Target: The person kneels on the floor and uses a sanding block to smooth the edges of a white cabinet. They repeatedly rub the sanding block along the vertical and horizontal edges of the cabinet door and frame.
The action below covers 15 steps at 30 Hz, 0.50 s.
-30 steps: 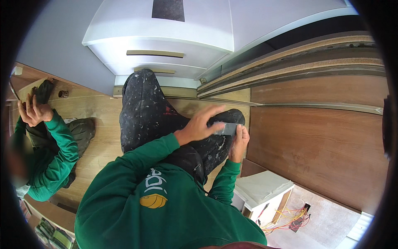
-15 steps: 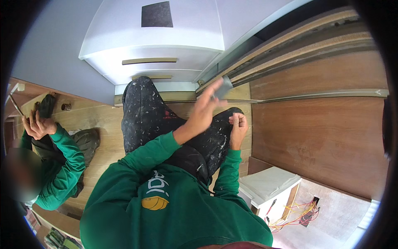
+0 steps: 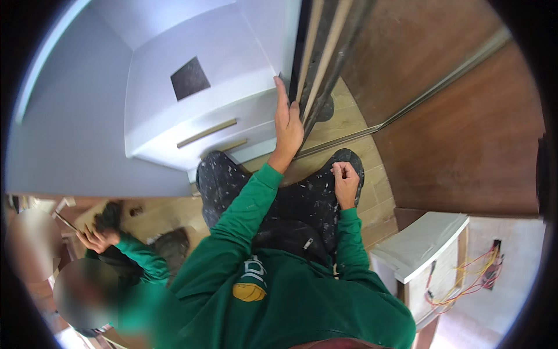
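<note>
My left hand [image 3: 288, 127] is raised beside the front edge of the white cabinet's side panel [image 3: 285, 35], by the sliding-door edges. Its fingers lie nearly straight over a grey flat piece that looks like sandpaper [image 3: 281, 75]; only a small corner shows past the fingertips, the rest being hidden. My right hand [image 3: 346, 179] rests on my right knee with its fingers curled in toward the thumb. Whatever it may hold is hidden.
White drawers with long handles [image 3: 207, 133] stand ahead, under a dark square [image 3: 190, 78]. Brown sliding doors [image 3: 459, 139] are at right. Loose wires [image 3: 465, 279] hang beside a white box unit [image 3: 421, 247]. Another person's hand [image 3: 97, 237] holds a thin tool at left.
My left hand has moved forward with the grey piece to the cabinet panel's edge. The view has turned, so the cabinet and doors appear tilted. My right hand stays curled at the knee.
</note>
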### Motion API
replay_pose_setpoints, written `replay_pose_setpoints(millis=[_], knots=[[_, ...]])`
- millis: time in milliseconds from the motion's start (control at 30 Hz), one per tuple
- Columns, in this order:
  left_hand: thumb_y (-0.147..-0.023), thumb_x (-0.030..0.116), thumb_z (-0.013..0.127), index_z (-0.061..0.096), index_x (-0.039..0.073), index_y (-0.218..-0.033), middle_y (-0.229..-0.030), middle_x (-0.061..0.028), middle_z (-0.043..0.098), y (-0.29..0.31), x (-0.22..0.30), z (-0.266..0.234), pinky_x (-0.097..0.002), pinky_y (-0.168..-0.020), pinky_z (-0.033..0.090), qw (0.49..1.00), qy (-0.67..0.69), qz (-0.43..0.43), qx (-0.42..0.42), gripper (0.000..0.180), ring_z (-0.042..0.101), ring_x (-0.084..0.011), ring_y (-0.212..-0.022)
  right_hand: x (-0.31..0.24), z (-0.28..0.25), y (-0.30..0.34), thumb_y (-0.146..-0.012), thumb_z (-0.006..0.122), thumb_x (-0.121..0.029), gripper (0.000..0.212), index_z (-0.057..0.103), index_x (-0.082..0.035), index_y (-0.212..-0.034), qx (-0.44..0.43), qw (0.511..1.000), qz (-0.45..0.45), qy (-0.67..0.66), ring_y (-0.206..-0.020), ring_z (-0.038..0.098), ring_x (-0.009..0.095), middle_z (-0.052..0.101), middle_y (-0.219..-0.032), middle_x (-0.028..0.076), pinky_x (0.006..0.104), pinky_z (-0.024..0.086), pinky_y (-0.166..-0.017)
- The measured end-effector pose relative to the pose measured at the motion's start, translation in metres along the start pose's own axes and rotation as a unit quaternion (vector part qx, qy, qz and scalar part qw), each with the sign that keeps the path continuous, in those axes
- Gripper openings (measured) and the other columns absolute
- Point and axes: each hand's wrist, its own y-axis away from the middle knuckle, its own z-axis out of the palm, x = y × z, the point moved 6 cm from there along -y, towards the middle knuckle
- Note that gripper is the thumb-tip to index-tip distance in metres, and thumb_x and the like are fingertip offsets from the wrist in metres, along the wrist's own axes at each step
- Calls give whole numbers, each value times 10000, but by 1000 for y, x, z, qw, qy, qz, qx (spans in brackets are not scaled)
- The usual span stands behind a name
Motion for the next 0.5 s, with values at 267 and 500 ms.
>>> replay_pose_setpoints(millis=[267, 500], knots=[[-951, 8, 364, 158, -68, -1694, -1738, -327, 219, -34, 37, 4, -504, -1345, -5, 985, -127, 117, 22, 774, 168, -454, -1635, -12, 1, -3, -1014, 731, -148, 181, 697, 22, -962, 4, 1000, -13, 14, -675, 568, 110, 647, -746, 58, 315, 492, -648], [-919, -28, 326, 110, -43, -1705, -1662, -378, 342, -20, 36, 14, -529, -1342, 52, 994, -78, 79, -4, 815, 295, -513, -1576, -11, -4, 0, -1021, 714, -138, 175, 688, 25, -963, 14, 1000, -16, -17, -699, 594, 115, 673, -785, 69, 316, 500, -657]])
